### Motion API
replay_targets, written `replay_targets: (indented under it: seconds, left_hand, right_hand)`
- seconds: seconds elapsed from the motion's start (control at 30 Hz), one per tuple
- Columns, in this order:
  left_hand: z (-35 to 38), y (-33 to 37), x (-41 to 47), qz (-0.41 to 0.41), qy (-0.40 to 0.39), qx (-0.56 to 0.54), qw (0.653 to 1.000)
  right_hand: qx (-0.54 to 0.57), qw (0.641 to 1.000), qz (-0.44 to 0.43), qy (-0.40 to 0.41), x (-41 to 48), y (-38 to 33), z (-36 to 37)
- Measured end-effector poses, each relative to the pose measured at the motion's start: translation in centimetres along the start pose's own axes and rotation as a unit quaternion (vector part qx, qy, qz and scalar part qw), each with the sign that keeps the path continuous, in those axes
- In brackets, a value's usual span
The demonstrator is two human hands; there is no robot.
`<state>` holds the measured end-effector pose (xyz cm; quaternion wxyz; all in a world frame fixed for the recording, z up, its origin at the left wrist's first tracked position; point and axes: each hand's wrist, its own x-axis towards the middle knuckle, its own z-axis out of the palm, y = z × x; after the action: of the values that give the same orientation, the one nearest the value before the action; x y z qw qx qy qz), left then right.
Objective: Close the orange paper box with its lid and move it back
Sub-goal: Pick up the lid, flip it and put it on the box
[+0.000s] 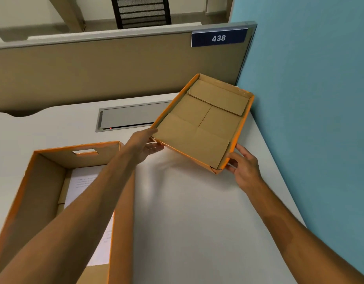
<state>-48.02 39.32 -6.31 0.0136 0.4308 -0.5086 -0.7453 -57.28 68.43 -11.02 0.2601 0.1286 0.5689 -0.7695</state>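
The orange paper box [43, 181] stands open at the lower left of the desk, brown inside, with a hand slot in its far wall and white printed sheets at the bottom. Its lid [203, 124] is upside down, brown inner side up, tilted and lifted off the desk at the right. My left hand [144, 145] grips the lid's near left corner. My right hand [245, 168] holds its near right corner. My left forearm crosses over the open box.
The white desk [197, 222] runs to a beige partition [95, 74] with a blue "438" plate [219, 38]. A grey cable hatch [132, 117] lies in the desk behind the box. A blue wall [310, 99] borders the right edge.
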Motion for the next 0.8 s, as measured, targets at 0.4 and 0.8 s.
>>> replay_targets:
  seconds: [0.4,0.8]
  left_hand:
    - [-5.1,0.5,-10.1,0.035,-0.114,0.052,0.991]
    - [-10.1,-0.2,-17.7,0.121,-0.211,-0.046,0.969]
  right_hand:
    - [-0.1,0.98,-0.024,-0.169,-4.8,-4.4,-3.0]
    - [-0.214,0.958,-0.12,-0.149,-10.4,-5.2,1.7]
